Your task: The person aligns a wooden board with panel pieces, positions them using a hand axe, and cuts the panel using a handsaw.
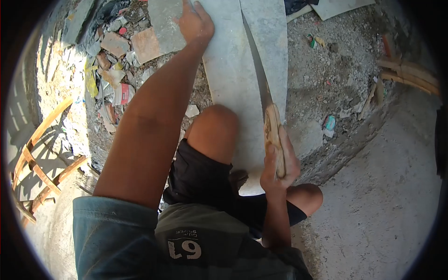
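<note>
A long pale board runs from the top of the view down past my bent knee. My right hand is wrapped round the wooden handle of a handsaw, whose blade points up and lies along a narrow dark cut line in the board. At the board's upper left edge, my left hand rests with its palm down; its fingers run toward the top edge of the view and are only partly seen. A grey slab lies beside the board, next to that hand.
Rubble and litter cover the ground at the left, with more gravel at the right. Wooden pieces stand at the lower left, and timber lies at the right edge. A low concrete ledge curves along the lower right.
</note>
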{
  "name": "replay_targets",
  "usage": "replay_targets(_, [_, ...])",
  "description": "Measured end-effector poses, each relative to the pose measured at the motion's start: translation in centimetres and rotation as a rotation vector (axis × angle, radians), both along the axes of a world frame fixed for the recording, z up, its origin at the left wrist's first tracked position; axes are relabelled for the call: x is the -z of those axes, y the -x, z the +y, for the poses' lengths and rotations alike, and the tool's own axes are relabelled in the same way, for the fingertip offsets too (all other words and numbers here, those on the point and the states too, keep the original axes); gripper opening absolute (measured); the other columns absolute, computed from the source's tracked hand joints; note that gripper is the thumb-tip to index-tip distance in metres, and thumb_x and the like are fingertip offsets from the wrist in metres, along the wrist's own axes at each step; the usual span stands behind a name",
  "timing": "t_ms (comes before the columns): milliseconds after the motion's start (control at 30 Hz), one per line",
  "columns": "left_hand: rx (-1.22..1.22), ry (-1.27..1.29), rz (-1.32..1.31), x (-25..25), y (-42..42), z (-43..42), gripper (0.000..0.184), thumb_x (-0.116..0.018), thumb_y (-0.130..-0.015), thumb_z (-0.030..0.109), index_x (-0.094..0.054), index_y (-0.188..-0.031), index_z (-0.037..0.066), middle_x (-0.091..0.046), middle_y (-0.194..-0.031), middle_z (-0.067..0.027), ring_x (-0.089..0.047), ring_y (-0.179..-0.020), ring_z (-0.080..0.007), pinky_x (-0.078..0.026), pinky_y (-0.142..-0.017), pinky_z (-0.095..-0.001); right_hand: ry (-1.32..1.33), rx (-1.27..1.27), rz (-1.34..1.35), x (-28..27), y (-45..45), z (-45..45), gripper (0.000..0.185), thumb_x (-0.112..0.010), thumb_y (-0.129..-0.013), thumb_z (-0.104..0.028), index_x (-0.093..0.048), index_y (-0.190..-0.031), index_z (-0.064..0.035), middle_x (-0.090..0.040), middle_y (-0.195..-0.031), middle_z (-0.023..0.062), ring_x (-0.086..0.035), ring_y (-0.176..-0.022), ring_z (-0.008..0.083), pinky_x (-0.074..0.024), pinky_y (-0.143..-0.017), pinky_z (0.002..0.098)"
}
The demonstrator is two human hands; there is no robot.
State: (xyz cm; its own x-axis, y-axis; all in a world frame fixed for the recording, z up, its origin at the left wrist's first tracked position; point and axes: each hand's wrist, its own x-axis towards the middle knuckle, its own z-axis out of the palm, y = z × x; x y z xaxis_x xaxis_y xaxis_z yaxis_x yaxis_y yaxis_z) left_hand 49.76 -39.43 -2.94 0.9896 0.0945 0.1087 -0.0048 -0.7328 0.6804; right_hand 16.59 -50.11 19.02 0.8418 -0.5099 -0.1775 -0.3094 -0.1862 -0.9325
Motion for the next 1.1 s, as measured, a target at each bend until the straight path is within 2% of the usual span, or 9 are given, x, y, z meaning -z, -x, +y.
replay_targets(100, [-0.005,-0.023,0.037,0.0,0.0,0.2,0.057,-0.042,-0.108,0.023,-0.032,-0.159,-0.001,-0.06,-0.136,-0.0333,-0.056,-0.126,-0.0487,-0.038,-0.114,-0.0518,0.014,-0.034,-0.025,0.9,-0.9,-0.1,0.041,-0.055,-0.103,-0.003,-0.055,-0.14,0.015,-0.066,-0.133,0.0289,-0.067,-0.122,0.0319,-0.052,-0.103,0.0382])
replay_targets(300, [-0.022,-0.002,-0.011,0.2,-0.2,0.0,0.057,-0.041,-0.107,0.021,-0.034,-0.159,-0.001,-0.06,-0.136,-0.0336,-0.057,-0.125,-0.0491,-0.04,-0.112,-0.0518,0.113,0.006,-0.282,11.3,-20.1,-1.6,0.043,-0.065,-0.099,-0.006,-0.06,-0.139,0.007,-0.072,-0.125,0.0214,-0.07,-0.111,0.0242,-0.0543,-0.095,0.0334])
replay_targets(433, [-0.01,0.035,0.061,-1.4,0.3,-0.4,0.057,-0.041,-0.107,0.021,-0.033,-0.159,-0.001,-0.06,-0.135,-0.0344,-0.058,-0.124,-0.0495,-0.042,-0.11,-0.0522,0.309,0.042,-0.217,11.2,-19.3,-0.8,0.032,-0.07,-0.097,-0.011,-0.067,-0.123,0.0078,-0.075,-0.112,0.0168,-0.072,-0.099,0.0209,-0.0563,-0.087,0.0322])
replay_targets(500, [-0.016,-0.027,-0.001,-0.6,0.0,-0.1,0.057,-0.041,-0.107,0.021,-0.033,-0.159,-0.001,-0.061,-0.133,-0.0351,-0.059,-0.122,-0.05,-0.044,-0.108,-0.0528,0.038,0.229,-0.209,11.5,-18.4,-0.9,0.024,-0.076,-0.092,-0.017,-0.068,-0.099,0.0049,-0.076,-0.085,0.0152,-0.073,-0.073,0.0237,-0.0568,-0.071,0.0334])
replay_targets(600, [-0.004,0.026,-0.03,-0.1,0.0,0.1,0.058,-0.042,-0.107,0.021,-0.032,-0.159,0.0,-0.061,-0.133,-0.0353,-0.059,-0.122,-0.05,-0.044,-0.109,-0.053,-0.239,0.122,-0.064,12.0,-19.6,-0.9,0.028,-0.078,-0.091,-0.021,-0.064,-0.085,0.0033,-0.07,-0.071,0.0141,-0.066,-0.061,0.0211,-0.0522,-0.062,0.034])
replay_targets(767, [-0.006,0.067,0.024,-0.6,0.3,0.1,0.058,-0.042,-0.107,0.022,-0.032,-0.159,-0.002,-0.058,-0.138,-0.0342,-0.057,-0.126,-0.0491,-0.042,-0.11,-0.0531,0.052,0.035,-0.071,10.3,-16.2,-1.2,0.032,-0.069,-0.101,-0.023,-0.064,-0.08,0.0011,-0.052,-0.063,-0.0017,-0.043,-0.059,0.0078,-0.0364,-0.054,0.0299])
replay_targets(833, [-0.01,0.041,0.003,0.0,0.2,0.1,0.058,-0.042,-0.107,0.023,-0.031,-0.159,-0.002,-0.057,-0.14,-0.0337,-0.056,-0.127,-0.0488,-0.042,-0.11,-0.0533,-0.101,0.081,0.049,6.2,-8.8,-0.1,0.028,-0.07,-0.1,-0.019,-0.064,-0.082,0.002,-0.051,-0.062,-0.0008,-0.043,-0.058,0.0054,-0.0341,-0.051,0.0276])
replay_targets(933, [0.017,0.029,-0.053,1.0,-0.1,0.2,0.059,-0.042,-0.108,0.024,-0.03,-0.159,-0.003,-0.056,-0.142,-0.0331,-0.055,-0.129,-0.0483,-0.041,-0.112,-0.053,0.055,0.025,0.075,1.2,2.1,0.7,0.017,-0.072,-0.093,-0.004,-0.062,-0.081,0.0024,-0.055,-0.057,0.0049,-0.053,-0.051,0.0071,-0.04,-0.048,0.0247])
replay_targets(1100, [0.002,0.036,0.031,-0.2,0.0,0.1,0.058,-0.042,-0.108,0.023,-0.032,-0.159,-0.002,-0.054,-0.144,-0.0329,-0.052,-0.133,-0.0472,-0.038,-0.115,-0.052,-0.052,0.045,-0.023,7.1,-6.5,-0.8,0.025,-0.069,-0.099,-0.007,-0.059,-0.077,0.0,-0.055,-0.063,-0.0014,-0.046,-0.056,0.0017,-0.0338,-0.048,0.0245])
